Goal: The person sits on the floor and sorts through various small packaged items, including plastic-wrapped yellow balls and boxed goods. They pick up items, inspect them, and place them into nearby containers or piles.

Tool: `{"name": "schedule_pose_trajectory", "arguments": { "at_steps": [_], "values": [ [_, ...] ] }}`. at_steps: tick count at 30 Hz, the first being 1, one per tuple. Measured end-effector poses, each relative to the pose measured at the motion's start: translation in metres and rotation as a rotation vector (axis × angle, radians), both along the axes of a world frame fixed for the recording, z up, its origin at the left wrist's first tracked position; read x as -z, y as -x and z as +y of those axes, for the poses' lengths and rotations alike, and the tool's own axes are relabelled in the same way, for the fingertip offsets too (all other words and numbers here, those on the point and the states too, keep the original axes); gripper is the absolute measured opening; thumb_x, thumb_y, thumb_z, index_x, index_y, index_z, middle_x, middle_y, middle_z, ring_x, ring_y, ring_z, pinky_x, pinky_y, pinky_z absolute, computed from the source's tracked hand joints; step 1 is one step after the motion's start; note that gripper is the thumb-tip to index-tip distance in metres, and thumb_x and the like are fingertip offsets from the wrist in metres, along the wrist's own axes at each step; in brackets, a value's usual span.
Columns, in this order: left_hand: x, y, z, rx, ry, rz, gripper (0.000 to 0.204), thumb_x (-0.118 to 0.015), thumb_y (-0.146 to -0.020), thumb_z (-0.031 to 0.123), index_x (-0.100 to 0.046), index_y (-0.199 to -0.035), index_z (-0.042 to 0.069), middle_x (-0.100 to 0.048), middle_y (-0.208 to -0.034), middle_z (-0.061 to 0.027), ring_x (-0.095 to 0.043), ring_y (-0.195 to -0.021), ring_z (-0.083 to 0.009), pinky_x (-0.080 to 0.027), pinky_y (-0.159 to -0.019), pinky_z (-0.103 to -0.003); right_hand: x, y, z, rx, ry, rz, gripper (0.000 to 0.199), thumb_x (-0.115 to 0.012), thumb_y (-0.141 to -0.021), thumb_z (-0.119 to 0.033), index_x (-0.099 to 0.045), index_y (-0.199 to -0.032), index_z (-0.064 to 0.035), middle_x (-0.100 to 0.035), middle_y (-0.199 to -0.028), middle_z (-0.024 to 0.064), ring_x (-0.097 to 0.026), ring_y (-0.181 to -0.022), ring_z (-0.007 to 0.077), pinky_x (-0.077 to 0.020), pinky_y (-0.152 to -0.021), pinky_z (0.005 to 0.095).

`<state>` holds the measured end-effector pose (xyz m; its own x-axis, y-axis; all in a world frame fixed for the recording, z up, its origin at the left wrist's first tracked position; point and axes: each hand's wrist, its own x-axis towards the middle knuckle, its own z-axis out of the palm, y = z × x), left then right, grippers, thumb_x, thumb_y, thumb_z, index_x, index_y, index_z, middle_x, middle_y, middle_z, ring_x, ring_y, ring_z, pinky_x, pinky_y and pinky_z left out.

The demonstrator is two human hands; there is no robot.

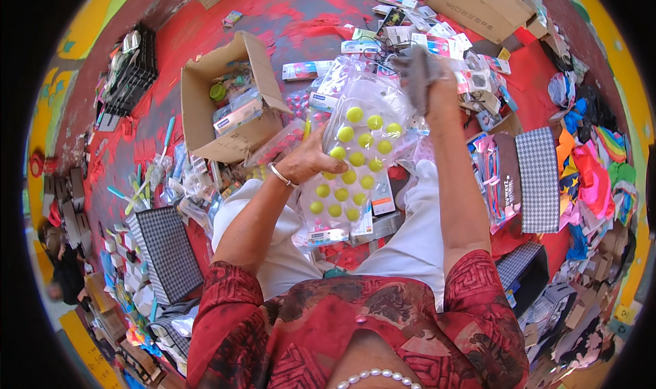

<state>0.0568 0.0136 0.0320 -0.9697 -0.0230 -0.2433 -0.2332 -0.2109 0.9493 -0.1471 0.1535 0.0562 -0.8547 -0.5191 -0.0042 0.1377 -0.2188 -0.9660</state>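
My left hand (pixel 309 161) grips the left edge of a clear plastic pack of yellow-green balls (pixel 357 158), its thumb lying over the front. The pack is tilted up above my lap, and the balls sit in rows inside it. Raised to the right, my right hand (pixel 445 87) is closed around a dark grey thing (pixel 419 81), which is smeared by motion; its kind cannot be made out. Behind the pack lie more clear plastic packages, with pink pieces (pixel 298 103) showing in some of them.
An open cardboard box (pixel 195 109) with packaged goods stands at the left. Boxed items (pixel 437 47) are heaped ahead, beside thin black cables. Checkered bins (pixel 166 256) flank my legs, one holding pens or brushes (pixel 486 173). Bright fabrics (pixel 593 177) pile up at the far right.
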Motion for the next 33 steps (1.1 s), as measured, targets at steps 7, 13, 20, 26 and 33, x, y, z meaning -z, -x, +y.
{"name": "schedule_pose_trajectory", "arguments": {
  "at_steps": [7,13,20,26,33],
  "values": [
    [0.017,-0.004,-0.004,-0.044,-0.263,0.119,0.072,-0.070,-0.057,0.013,-0.044,-0.122,0.003,-0.055,-0.110,-0.0059,-0.055,-0.099,-0.0189,-0.043,-0.088,-0.034,0.038,0.069,0.035,0.161,0.312,-0.202,0.037,-0.044,-0.090,-0.038,-0.053,-0.116,-0.0123,-0.058,-0.113,0.0138,-0.062,-0.083,0.0194,-0.0522,-0.066,0.0309],
    [0.019,-0.006,-0.012,-0.090,-0.240,0.184,0.073,-0.066,-0.060,0.006,-0.039,-0.128,0.002,-0.056,-0.113,-0.0076,-0.054,-0.099,-0.0177,-0.045,-0.086,-0.033,0.050,0.049,0.005,0.129,-0.038,0.022,0.059,-0.034,-0.091,-0.046,-0.031,-0.135,-0.0072,-0.033,-0.139,0.0116,-0.031,-0.127,0.0237,-0.0161,-0.106,0.0432],
    [0.011,-0.026,-0.001,-0.341,-0.417,0.213,0.076,-0.065,-0.053,-0.003,-0.040,-0.124,0.008,-0.057,-0.109,-0.0073,-0.055,-0.099,-0.0205,-0.047,-0.084,-0.039,0.042,-0.002,-0.029,-0.120,0.038,0.175,0.023,-0.051,-0.091,-0.016,-0.055,-0.097,0.0057,-0.059,-0.091,0.0079,-0.055,-0.081,0.0136,-0.0451,-0.076,0.0256],
    [0.007,-0.051,0.018,-0.363,-0.410,0.226,0.068,-0.066,-0.052,-0.004,-0.047,-0.117,0.004,-0.058,-0.101,-0.0101,-0.057,-0.088,-0.0193,-0.050,-0.074,-0.038,0.055,-0.033,-0.042,-0.244,-0.028,0.757,0.017,-0.057,-0.084,-0.003,-0.055,-0.101,0.0014,-0.054,-0.094,0.0044,-0.051,-0.085,0.0128,-0.0412,-0.076,0.0241],
    [-0.010,-0.055,0.020,-0.504,-0.088,0.262,0.072,-0.067,-0.053,-0.002,-0.045,-0.121,0.004,-0.057,-0.105,-0.0107,-0.057,-0.089,-0.0220,-0.048,-0.076,-0.043,0.025,-0.078,-0.039,-0.233,-0.061,1.004,0.021,-0.056,-0.072,0.009,-0.055,-0.092,0.0028,-0.053,-0.090,0.0119,-0.051,-0.085,0.0237,-0.0412,-0.079,0.0309]
  ]
}}
